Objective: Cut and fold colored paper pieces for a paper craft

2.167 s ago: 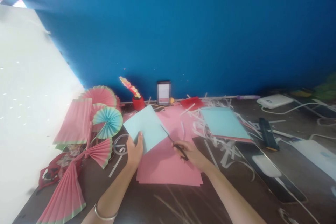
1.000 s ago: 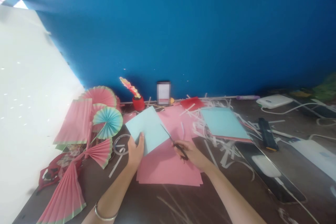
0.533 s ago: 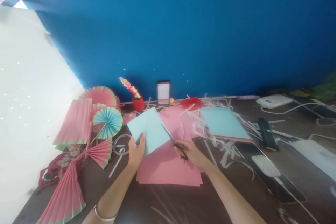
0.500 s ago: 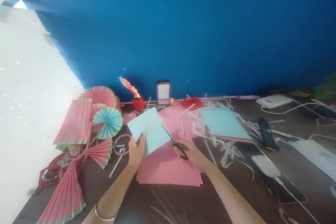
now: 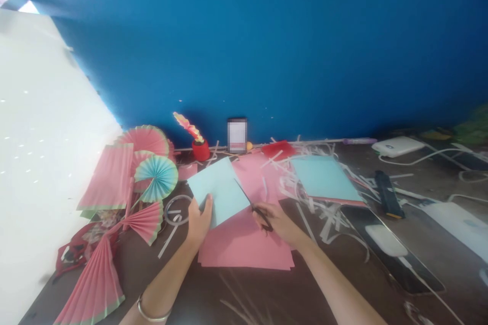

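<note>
My left hand (image 5: 200,219) grips the lower left edge of a light blue paper sheet (image 5: 219,188), thumb on top and the other fingers hidden beneath. My right hand (image 5: 274,221) is closed around the dark handles of a pair of scissors (image 5: 262,215). Their blades point up and left along the sheet's right edge; whether they touch the paper I cannot tell. Under the blue sheet lie pink paper sheets (image 5: 247,249) on the dark table.
Pink folded paper fans (image 5: 104,269) and a blue round fan (image 5: 156,179) lie at the left. More blue paper (image 5: 326,177), white paper strips (image 5: 330,223), a phone (image 5: 415,269) and a white power bank (image 5: 398,147) are at the right. A blue wall (image 5: 282,51) rises behind.
My left hand and the blue sheet have shifted slightly to the right, toward the scissors. My right hand and the scissors stay in nearly the same place.
</note>
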`<action>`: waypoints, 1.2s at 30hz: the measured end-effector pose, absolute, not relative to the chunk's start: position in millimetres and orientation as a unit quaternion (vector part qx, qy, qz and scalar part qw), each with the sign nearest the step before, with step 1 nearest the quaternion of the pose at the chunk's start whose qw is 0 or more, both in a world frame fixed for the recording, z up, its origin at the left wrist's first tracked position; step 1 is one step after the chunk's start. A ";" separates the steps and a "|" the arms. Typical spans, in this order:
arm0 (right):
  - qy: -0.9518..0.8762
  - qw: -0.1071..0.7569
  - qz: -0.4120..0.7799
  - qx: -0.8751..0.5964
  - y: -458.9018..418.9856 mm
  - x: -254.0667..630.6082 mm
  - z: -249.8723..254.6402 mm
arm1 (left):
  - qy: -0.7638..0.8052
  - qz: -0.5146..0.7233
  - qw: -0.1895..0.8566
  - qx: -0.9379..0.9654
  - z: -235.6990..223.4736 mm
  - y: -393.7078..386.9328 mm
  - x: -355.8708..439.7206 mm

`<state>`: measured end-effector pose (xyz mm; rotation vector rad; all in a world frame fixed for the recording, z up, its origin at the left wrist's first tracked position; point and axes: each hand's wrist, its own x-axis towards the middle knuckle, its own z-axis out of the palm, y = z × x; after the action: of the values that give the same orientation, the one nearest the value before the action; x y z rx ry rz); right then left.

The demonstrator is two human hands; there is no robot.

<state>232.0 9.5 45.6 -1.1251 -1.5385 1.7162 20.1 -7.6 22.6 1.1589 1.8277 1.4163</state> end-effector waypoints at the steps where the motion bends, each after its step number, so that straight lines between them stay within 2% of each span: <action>1: -0.575 0.287 0.641 -0.420 9.8 232.0 44.8 | 0.680 0.526 0.274 0.431 22.6 -7.5 20.3; 36: -0.564 0.294 0.664 -0.394 11.8 233.7 39.3 | 0.657 0.525 0.294 0.455 18.5 -12.8 26.9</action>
<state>233.7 11.8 39.3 -1.0491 -1.5007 1.7674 26.9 -12.8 18.5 1.2112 1.7494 1.3977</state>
